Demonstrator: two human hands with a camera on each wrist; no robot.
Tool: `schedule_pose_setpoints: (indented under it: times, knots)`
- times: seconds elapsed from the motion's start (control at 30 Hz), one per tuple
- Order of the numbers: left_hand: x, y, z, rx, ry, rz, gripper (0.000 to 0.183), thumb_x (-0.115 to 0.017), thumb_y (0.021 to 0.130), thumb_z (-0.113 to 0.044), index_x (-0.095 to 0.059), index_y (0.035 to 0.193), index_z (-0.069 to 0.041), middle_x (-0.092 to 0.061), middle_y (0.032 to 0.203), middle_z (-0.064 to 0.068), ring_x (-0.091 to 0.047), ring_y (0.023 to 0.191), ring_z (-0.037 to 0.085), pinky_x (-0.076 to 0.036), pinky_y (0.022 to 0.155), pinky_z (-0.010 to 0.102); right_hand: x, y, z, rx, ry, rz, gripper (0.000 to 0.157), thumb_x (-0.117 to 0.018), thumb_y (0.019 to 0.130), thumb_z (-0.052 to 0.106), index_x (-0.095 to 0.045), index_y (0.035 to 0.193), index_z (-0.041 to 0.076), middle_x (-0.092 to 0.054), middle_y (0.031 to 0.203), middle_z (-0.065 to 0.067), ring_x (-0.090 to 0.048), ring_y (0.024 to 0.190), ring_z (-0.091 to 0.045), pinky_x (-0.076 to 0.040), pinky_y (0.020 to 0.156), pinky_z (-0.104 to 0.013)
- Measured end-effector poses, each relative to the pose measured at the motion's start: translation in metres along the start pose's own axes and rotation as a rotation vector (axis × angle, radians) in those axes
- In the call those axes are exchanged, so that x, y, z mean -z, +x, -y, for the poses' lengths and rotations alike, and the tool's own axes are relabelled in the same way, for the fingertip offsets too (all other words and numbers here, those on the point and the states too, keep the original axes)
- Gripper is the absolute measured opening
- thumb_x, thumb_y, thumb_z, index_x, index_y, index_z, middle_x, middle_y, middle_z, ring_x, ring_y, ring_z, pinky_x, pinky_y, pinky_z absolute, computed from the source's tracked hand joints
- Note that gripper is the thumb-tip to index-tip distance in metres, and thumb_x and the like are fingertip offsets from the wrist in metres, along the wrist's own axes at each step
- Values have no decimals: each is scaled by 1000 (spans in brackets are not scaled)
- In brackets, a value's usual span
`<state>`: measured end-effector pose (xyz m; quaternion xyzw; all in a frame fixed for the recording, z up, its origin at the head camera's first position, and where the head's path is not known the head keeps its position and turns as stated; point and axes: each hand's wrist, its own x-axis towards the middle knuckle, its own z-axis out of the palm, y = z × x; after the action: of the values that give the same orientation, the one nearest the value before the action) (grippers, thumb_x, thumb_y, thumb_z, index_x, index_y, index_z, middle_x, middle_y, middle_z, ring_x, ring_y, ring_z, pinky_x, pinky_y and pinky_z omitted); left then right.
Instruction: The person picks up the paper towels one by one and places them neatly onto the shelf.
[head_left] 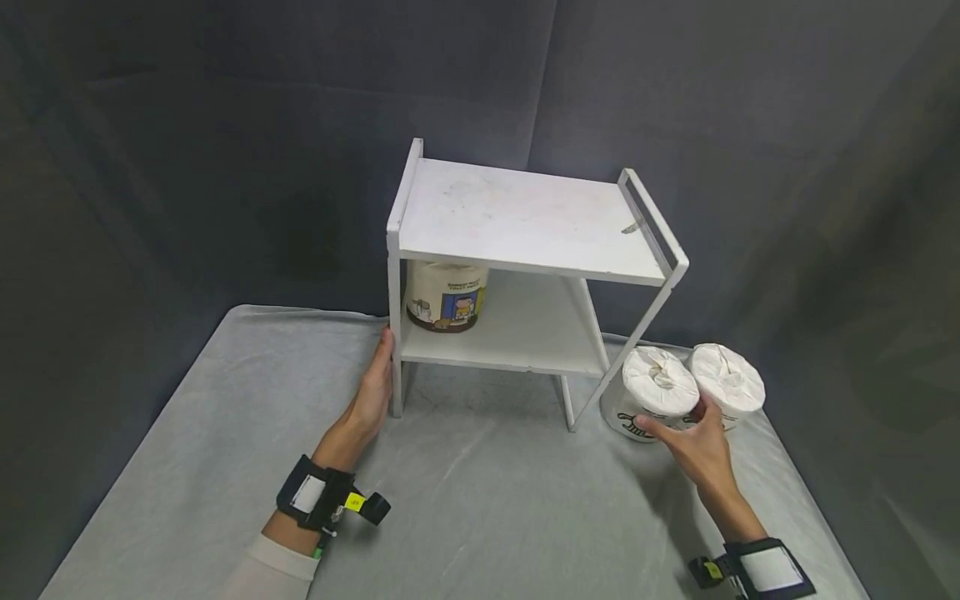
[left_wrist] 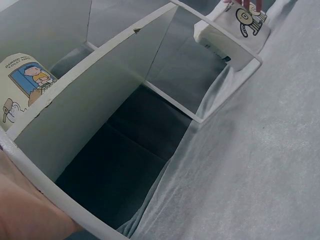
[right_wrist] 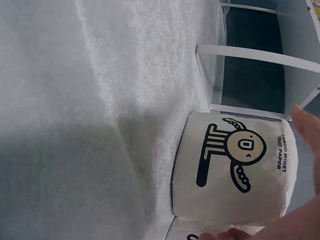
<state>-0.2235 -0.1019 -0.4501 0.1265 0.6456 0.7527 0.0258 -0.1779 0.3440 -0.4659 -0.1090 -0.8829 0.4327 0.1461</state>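
A small white two-tier shelf [head_left: 517, 221] stands on the cloth-covered table. At its front left leg, my left hand [head_left: 367, 398] rests against the outer side; part of the hand is hidden. On the lower tier, at the left end, sits a wrapped toilet roll [head_left: 442, 302] with a cartoon print. Two more wrapped rolls stand right of the shelf, side by side. My right hand [head_left: 701, 442] grips the nearer, left roll [right_wrist: 235, 170], thumb on one side and fingers on the side facing the other roll [head_left: 727, 379]. Those fingers are partly hidden.
Grey cloth [head_left: 480, 508] covers the table, with creases in front of the shelf. Dark curtains [head_left: 315, 167] hang behind and at both sides. The shelf's right front leg [head_left: 626, 354] stands close to the left roll.
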Motion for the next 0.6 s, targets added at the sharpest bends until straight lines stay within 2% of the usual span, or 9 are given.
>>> schedule_pose_setpoints:
  times: [0.3,0.5,0.6]
  knots:
    - [0,0,0,0,8,-1,84,-14,97,-66,17,157,-17,22,164,6,23,147,21,15,115,55,-5,8,2,2,4,8,101,-89,66,36,-38,145,-2,-51,139,-22,-47,128,-33,-36,106,-53]
    - [0,-1,0,6,15,4,85,-13,97,-67,18,157,-16,24,163,5,24,147,21,15,115,54,-10,13,1,2,15,-29,104,-91,64,34,-38,146,-1,-51,140,-22,-46,128,-34,-34,108,-52]
    - [1,-1,0,15,17,3,85,-13,97,-67,19,156,-15,24,163,5,25,147,21,15,115,54,-15,15,0,20,51,-63,100,-93,61,29,-43,143,0,-55,135,-19,-49,124,-30,-35,106,-48]
